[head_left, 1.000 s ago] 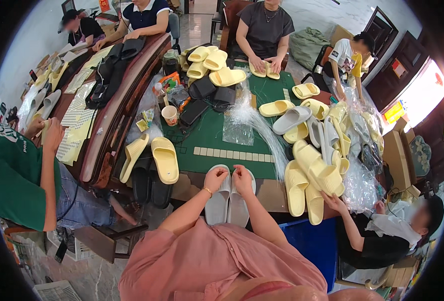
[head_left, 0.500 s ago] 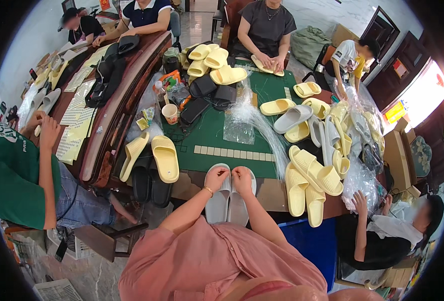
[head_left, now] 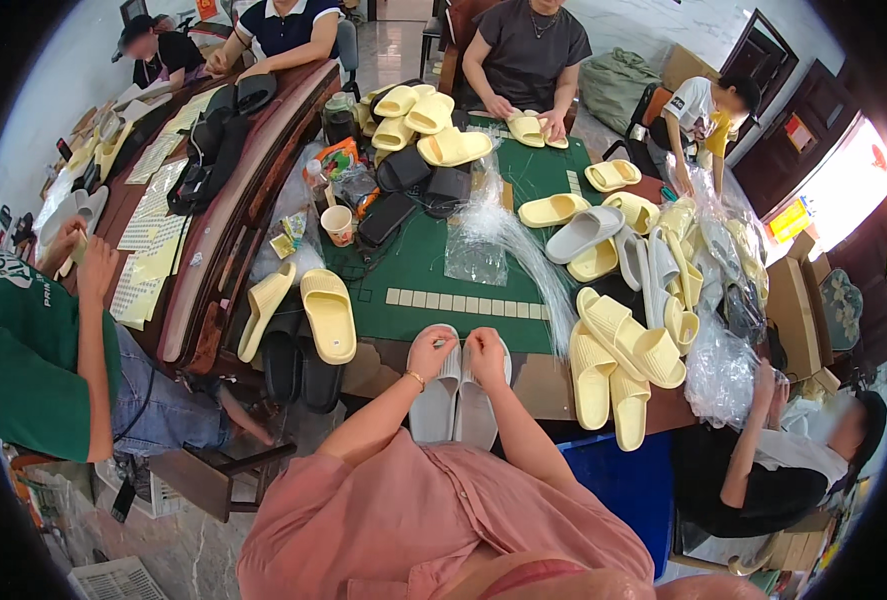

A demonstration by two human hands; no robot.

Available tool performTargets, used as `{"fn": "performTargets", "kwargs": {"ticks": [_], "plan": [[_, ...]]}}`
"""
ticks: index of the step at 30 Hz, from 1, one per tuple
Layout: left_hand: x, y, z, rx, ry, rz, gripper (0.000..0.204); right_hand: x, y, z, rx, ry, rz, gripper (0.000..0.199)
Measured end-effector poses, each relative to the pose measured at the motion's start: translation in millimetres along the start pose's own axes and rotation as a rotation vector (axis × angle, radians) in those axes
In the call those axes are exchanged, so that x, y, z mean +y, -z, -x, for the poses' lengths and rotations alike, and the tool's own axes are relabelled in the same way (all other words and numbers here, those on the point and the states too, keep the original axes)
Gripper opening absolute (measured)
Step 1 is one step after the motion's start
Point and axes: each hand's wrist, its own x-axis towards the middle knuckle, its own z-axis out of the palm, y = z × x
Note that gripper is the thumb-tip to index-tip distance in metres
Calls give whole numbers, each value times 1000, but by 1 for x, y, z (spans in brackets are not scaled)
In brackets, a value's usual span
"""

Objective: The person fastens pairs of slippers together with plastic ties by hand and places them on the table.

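A pair of grey slippers lies side by side at the near table edge, the left slipper (head_left: 431, 416) and the right slipper (head_left: 476, 418) with their toes away from me. My left hand (head_left: 430, 354) rests over the left slipper's strap, fingers closed in a pinch. Over the right slipper's strap, my right hand (head_left: 484, 356) is also closed, its fingertips a little apart from the left ones. Whatever the fingers hold is too small to make out. Just beyond the hands runs a row of small pale labels (head_left: 468, 304) on the green mat (head_left: 383, 322).
Yellow slippers (head_left: 329, 316) and black ones stand to the left, near a paper cup (head_left: 338, 225). A bundle of clear plastic strands (head_left: 533, 262) lies mid-table. Yellow and grey slippers (head_left: 623, 340) pile up at right, beside clear bags (head_left: 718, 365). Several co-workers sit around.
My hands stay over the grey slippers, with only slight finger movement. Across the table, a person now has a yellow pair upright on the mat. The person at lower right has raised their hands to the bag.
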Motion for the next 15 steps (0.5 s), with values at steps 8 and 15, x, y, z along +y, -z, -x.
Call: {"fn": "performTargets", "kwargs": {"ticks": [8,15], "plan": [[-6,-4,-1,-2,24,52,12,6,-2,0,-54,64,14,5],[2,1,0,-60,-34,51,12,3,-2,-1,-160,30,16,6]]}}
